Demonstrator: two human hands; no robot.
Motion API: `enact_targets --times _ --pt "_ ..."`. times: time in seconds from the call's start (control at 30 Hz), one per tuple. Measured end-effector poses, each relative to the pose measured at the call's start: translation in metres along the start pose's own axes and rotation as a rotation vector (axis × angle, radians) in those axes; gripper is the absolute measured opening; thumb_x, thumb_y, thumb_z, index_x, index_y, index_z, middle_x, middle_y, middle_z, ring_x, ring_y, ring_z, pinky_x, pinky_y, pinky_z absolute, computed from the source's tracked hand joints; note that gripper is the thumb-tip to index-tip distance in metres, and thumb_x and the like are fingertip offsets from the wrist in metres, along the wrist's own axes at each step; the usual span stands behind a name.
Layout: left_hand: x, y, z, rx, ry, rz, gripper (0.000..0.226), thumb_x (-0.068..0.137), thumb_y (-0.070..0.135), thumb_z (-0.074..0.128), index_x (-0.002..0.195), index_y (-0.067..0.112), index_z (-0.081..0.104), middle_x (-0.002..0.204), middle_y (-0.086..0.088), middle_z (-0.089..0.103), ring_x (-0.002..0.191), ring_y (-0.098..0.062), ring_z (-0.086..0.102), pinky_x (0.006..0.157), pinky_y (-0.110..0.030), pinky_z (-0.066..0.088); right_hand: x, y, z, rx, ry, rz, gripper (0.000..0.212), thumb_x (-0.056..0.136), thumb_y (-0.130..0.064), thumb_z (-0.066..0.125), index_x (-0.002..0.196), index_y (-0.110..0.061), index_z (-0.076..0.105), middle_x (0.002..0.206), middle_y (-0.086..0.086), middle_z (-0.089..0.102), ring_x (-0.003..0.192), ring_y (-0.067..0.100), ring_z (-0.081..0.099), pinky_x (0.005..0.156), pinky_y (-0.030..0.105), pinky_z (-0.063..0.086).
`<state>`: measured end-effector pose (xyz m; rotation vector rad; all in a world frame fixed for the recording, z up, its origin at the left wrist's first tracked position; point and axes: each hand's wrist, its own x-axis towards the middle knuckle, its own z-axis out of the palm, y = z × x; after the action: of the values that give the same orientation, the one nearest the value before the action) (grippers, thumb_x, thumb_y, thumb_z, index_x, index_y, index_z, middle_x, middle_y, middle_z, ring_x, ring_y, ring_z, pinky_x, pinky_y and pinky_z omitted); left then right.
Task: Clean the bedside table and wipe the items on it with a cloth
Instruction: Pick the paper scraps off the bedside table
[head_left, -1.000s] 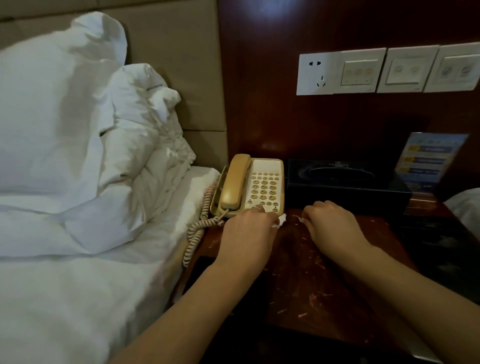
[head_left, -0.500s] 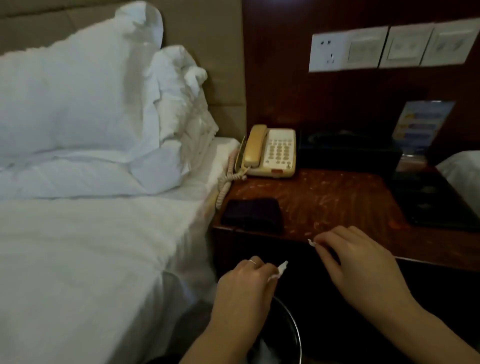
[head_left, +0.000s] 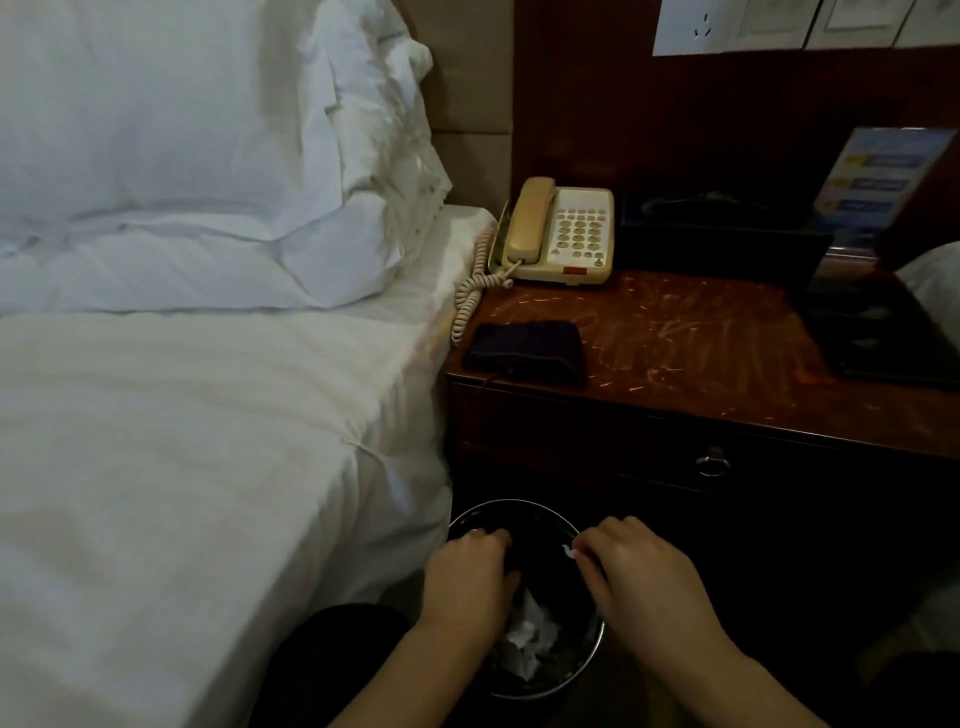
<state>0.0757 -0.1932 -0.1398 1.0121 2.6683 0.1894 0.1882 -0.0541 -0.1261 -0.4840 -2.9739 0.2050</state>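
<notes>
My left hand (head_left: 470, 577) hovers over the round black waste bin (head_left: 511, 505) on the floor, fingers curled downward; whatever they hold is hidden. Just to its right, my right hand (head_left: 641, 579) pinches a small white paper scrap (head_left: 569, 552) above the bin's mouth. Crumpled white paper (head_left: 524, 639) lies inside the bin. Above, the wooden bedside table (head_left: 691, 348) shows pale streaks on its top. A folded dark cloth (head_left: 524, 351) lies at its front left corner, and a cream telephone (head_left: 561, 234) stands at the back left.
A black tissue box (head_left: 717, 234), a blue sign card (head_left: 878, 182) and a black tray (head_left: 883, 332) fill the table's back and right. The drawer front carries a ring pull (head_left: 712, 462). The white bed (head_left: 208, 415) borders the bin and table on the left.
Both hands left the tabletop by the phone, each pinching a white scrap, and dropped down over the bin. My view tilted downward. The left hand's scrap no longer shows.
</notes>
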Motion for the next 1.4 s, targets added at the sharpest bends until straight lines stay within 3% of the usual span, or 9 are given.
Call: enact_targets --times 0.2,0.4,0.47,0.6,0.77,0.87,1.03,1.2,1.4 --pt "-0.02 -0.015 -0.015 -0.046 0.183 -0.043 0.025 0.099 0.035 0.05 0.12 0.029 0.06 0.117 0.006 0.064 0.106 -0.016 0.063 0.083 -0.031 0.049 0.007 -0.025 0.017 0.037 -0.037 -0.082 0.012 0.083 -0.04 0.075 0.091 -0.032 0.071 0.085 -0.014 0.065 0.08 0.005 0.061 0.063 0.016 0.046" --pt "-0.028 -0.021 -0.018 -0.08 0.188 -0.067 0.026 0.099 0.038 0.05 0.121 0.031 0.061 0.117 0.006 0.064 0.108 -0.016 0.062 0.084 -0.03 0.046 0.014 -0.035 0.028 0.119 -0.034 -0.087 0.037 0.101 -0.045 0.045 0.134 -0.029 0.049 0.126 -0.01 0.056 0.12 0.011 0.049 0.091 0.022 0.043" --pt "-0.028 -0.021 -0.018 -0.084 0.187 -0.073 0.026 0.099 0.039 0.049 0.121 0.032 0.061 0.118 0.007 0.064 0.108 -0.015 0.062 0.085 -0.03 0.048 0.013 -0.031 0.023 0.067 -0.032 -0.098 0.037 0.098 -0.046 0.052 0.131 -0.03 0.053 0.121 -0.012 0.059 0.115 0.008 0.053 0.087 0.02 0.045" --pt "-0.028 -0.017 -0.021 -0.082 0.187 -0.079 0.027 0.098 0.041 0.05 0.121 0.032 0.06 0.118 0.008 0.064 0.108 -0.013 0.062 0.085 -0.03 0.05 0.004 -0.013 0.004 0.038 -0.037 -0.058 0.039 0.061 -0.048 0.089 0.092 -0.031 0.073 0.077 -0.014 0.064 0.071 0.003 0.062 0.052 0.014 0.046" --pt "-0.03 0.003 -0.04 -0.012 0.245 -0.037 0.027 0.099 0.043 0.048 0.121 0.031 0.059 0.119 0.008 0.063 0.107 -0.014 0.062 0.082 -0.03 0.047 -0.009 0.01 -0.038 0.022 0.09 -0.083 0.033 0.094 -0.047 0.06 0.121 -0.03 0.062 0.107 -0.014 0.063 0.1 0.006 0.059 0.075 0.017 0.045" --pt "-0.031 0.021 -0.063 -0.002 0.3 -0.001 0.027 0.101 0.044 0.046 0.122 0.034 0.058 0.119 0.01 0.062 0.108 -0.011 0.061 0.078 -0.026 0.044 -0.014 0.017 -0.063 0.044 0.169 -0.084 0.038 0.097 -0.047 0.055 0.129 -0.029 0.059 0.115 -0.013 0.063 0.107 0.007 0.058 0.083 0.02 0.048" --pt "-0.016 0.05 -0.105 0.0 0.403 0.089 0.029 0.102 0.046 0.045 0.127 0.038 0.056 0.119 0.012 0.059 0.108 -0.008 0.06 0.074 -0.022 0.041 0.0 0.023 -0.096 -0.026 0.239 -0.045 0.033 0.075 -0.043 0.082 0.102 -0.026 0.073 0.087 -0.014 0.067 0.078 0.006 0.065 0.06 0.019 0.052" --pt "0.017 0.068 -0.126 -0.05 0.439 0.137 0.029 0.101 0.047 0.045 0.127 0.038 0.057 0.12 0.014 0.06 0.108 -0.006 0.059 0.076 -0.021 0.043 0.035 0.039 -0.107 -0.065 0.327 -0.108 0.03 0.077 -0.039 0.077 0.101 -0.023 0.072 0.087 -0.013 0.066 0.076 0.008 0.063 0.059 0.019 0.05" --pt "0.094 0.139 -0.137 -0.074 0.407 0.345 0.026 0.102 0.044 0.046 0.123 0.034 0.06 0.112 0.012 0.06 0.1 -0.011 0.062 0.069 -0.025 0.043 0.064 0.133 -0.133 -0.187 0.361 0.098 0.028 0.076 -0.037 0.077 0.1 -0.022 0.074 0.085 -0.009 0.068 0.072 0.011 0.064 0.055 0.02 0.045"
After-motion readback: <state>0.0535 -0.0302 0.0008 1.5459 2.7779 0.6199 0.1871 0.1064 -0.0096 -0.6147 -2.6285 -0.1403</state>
